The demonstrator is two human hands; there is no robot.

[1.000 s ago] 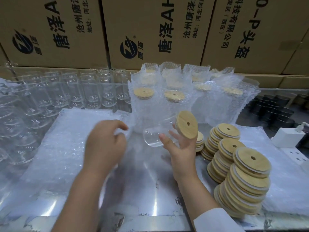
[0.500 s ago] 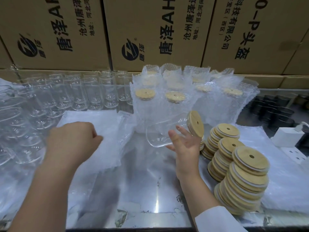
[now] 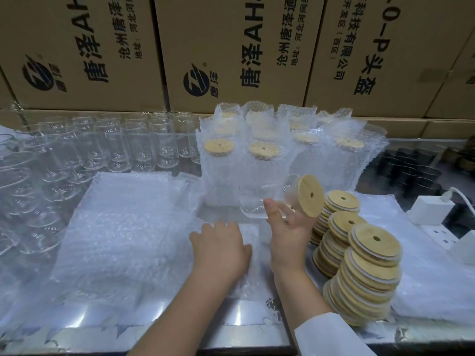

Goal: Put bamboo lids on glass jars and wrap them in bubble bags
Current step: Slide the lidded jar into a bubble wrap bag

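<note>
We see the right hand (image 3: pixel 288 228) holding a glass jar (image 3: pixel 253 205) up off the surface (image 3: pixel 239 322). The jar lies on its side, just above the palm, with the thumb and fingers spread round it. Its bamboo lid (image 3: pixel 309 195) is on (it faces the right). The left hand (image 3: pixel 221 249) sits low, just beside the right one, knuckles up, fingers bent down on a bubble bag (image 3: pixel 250 233). We cannot tell if it pinches the bag. To the left lies a big pile of bubble bags (image 3: pixel 123 227). To the right stand stacks of lids (image 3: pixel 370 273). Behind the hands stand wrapped jars (image 3: pixel 259 163), with bare glasses (image 3: pixel 115 150) beside them.
</note>
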